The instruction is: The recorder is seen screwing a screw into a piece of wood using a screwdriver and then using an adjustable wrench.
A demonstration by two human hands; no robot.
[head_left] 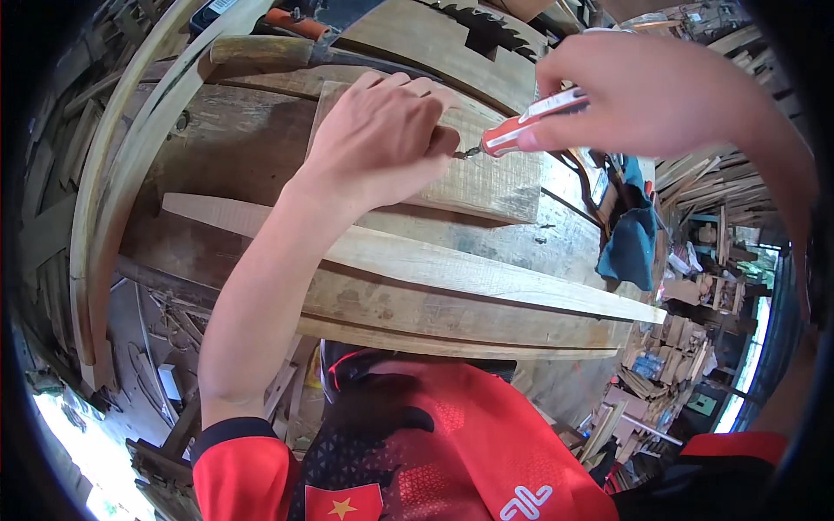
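Note:
My right hand [625, 95] is wrapped round a screwdriver-like tool [512, 135] with a red and white handle. Its short dark metal end points left, close to the thumb of my left hand [382, 130]. That left hand is closed, its fingers curled over a flat light wooden board [504, 195]. Whatever the left fingers pinch, if anything, is hidden. The board lies on the worn wooden workbench [217, 143]. Nearer to me, a long tapered strip of pale wood [486, 273] passes beneath my left forearm.
Behind the board lies a tool with a wooden handle [261, 52], near an orange-handled tool [295, 23]. A toothed dark blade [491, 35] is at the back. Curved wooden rails [113, 191] rise at left. A teal cloth [632, 247] hangs at the bench's right edge; wood scraps [669, 347] lie beyond.

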